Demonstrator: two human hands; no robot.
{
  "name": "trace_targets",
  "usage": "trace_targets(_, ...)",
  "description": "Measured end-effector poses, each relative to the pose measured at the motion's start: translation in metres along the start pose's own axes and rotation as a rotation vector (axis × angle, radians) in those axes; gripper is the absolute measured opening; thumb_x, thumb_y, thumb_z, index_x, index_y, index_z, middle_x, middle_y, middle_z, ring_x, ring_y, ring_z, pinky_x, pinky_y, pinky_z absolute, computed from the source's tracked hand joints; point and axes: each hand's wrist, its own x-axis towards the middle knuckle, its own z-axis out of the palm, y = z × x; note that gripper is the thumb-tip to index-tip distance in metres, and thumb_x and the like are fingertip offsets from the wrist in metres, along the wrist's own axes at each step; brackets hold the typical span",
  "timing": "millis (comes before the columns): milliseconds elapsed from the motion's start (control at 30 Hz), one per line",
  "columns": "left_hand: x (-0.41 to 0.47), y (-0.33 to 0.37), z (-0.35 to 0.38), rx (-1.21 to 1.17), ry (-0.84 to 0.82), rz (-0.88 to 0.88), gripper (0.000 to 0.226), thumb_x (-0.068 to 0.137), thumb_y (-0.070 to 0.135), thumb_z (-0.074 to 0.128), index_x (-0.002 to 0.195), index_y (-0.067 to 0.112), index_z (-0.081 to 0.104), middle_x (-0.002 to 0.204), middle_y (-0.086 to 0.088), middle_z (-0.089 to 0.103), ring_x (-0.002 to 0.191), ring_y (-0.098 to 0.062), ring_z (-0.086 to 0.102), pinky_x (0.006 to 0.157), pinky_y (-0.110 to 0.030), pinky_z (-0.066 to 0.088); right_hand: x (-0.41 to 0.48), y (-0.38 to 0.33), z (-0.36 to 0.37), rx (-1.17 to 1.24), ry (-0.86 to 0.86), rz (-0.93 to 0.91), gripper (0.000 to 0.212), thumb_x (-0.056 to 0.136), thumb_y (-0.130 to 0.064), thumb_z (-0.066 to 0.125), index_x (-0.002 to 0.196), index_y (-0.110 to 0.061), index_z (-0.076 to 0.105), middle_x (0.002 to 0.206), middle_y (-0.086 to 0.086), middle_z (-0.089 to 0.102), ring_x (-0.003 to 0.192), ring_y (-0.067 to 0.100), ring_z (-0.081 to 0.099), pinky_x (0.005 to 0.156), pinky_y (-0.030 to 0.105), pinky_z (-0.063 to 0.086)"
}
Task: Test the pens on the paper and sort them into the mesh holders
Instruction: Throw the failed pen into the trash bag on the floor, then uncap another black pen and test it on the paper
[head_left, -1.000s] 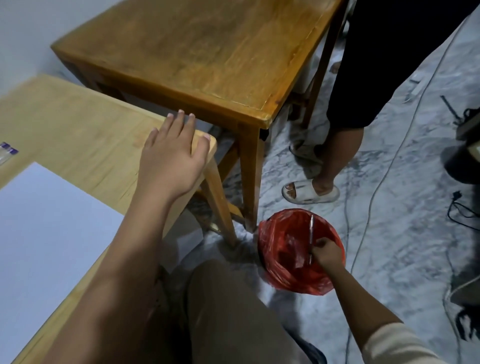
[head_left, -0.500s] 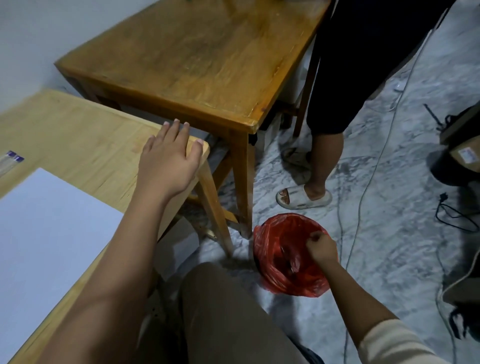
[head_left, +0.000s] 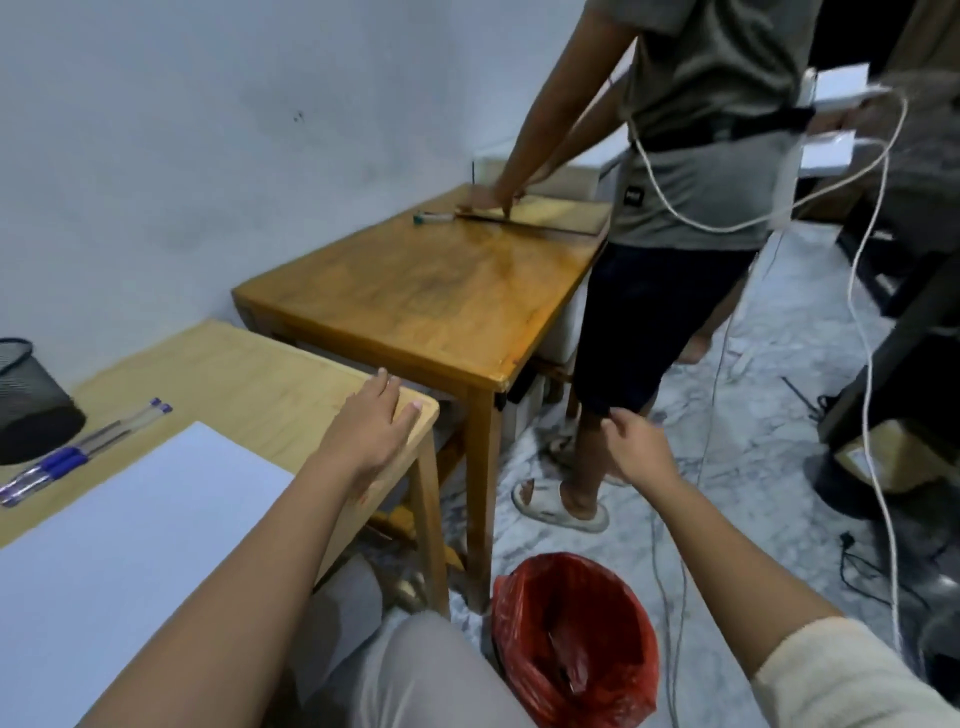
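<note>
My left hand (head_left: 370, 426) rests flat on the right corner of the light wooden table (head_left: 244, 374). A white sheet of paper (head_left: 119, 551) lies on that table in front of me. Several blue-capped pens (head_left: 78, 452) lie beside the paper at the left. A black mesh holder (head_left: 26, 395) stands at the far left edge. My right hand (head_left: 636, 441) hangs in the air to the right of the table, fingers loosely curled, holding nothing. Below it on the floor stands a bin lined with a red bag (head_left: 571, 639).
A darker wooden table (head_left: 431, 296) stands beyond mine, with a marker (head_left: 434, 218) and a flat board on it. A person (head_left: 691, 208) in a grey shirt stands at its right side. Cables (head_left: 862, 364) trail over the marble floor.
My right hand let the pen drop into the red-lined bin and rose up to table height. My view tilted up. My left hand stayed on the table corner.
</note>
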Motion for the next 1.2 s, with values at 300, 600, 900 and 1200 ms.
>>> trace_targets(300, -0.056, -0.05, -0.074, 0.029, 0.183, -0.11, 0.063, 0.098, 0.045, 0.027, 0.148, 0.009, 0.016, 0.159, -0.007, 0.007, 0.147, -0.02, 0.004, 0.117, -0.035, 0.007, -0.012, -0.142, 0.007, -0.145, -0.15, -0.384, 0.057, 0.1, -0.037, 0.031, 0.148, -0.01, 0.019, 0.157, 0.006, 0.019, 0.146, 0.02, 0.013, 0.117, 0.035, 0.018)
trace_targets(600, -0.174, -0.167, -0.123, 0.028, 0.405, -0.416, 0.063, 0.098, 0.044, 0.032, 0.148, 0.008, 0.018, 0.159, -0.004, 0.01, 0.147, -0.017, 0.003, 0.117, -0.034, 0.005, -0.062, -0.279, 0.116, -0.006, -0.361, -0.767, 0.053, 0.099, -0.03, 0.036, 0.146, -0.009, 0.024, 0.156, 0.006, 0.024, 0.145, 0.017, 0.017, 0.115, 0.03, 0.016)
trace_targets(900, -0.29, -0.244, -0.128, 0.037, 0.475, -0.776, 0.065, 0.098, 0.044, 0.031, 0.148, 0.007, 0.014, 0.159, -0.005, 0.008, 0.147, -0.017, 0.003, 0.117, -0.032, 0.004, -0.153, -0.374, 0.218, 0.15, -0.636, -1.045, 0.045, 0.094, -0.016, 0.045, 0.136, -0.001, 0.04, 0.143, 0.014, 0.043, 0.139, 0.022, 0.032, 0.106, 0.03, 0.029)
trace_targets(1200, -0.296, -0.277, -0.101, 0.005, 0.383, -0.937, 0.067, 0.097, 0.05, 0.024, 0.149, 0.013, 0.008, 0.159, -0.003, 0.001, 0.147, -0.016, -0.002, 0.118, -0.037, 0.0, -0.19, -0.426, 0.289, 0.129, -0.692, -1.32, 0.023, 0.088, -0.012, 0.047, 0.103, -0.01, 0.064, 0.101, 0.006, 0.064, 0.099, 0.021, 0.055, 0.083, 0.035, 0.047)
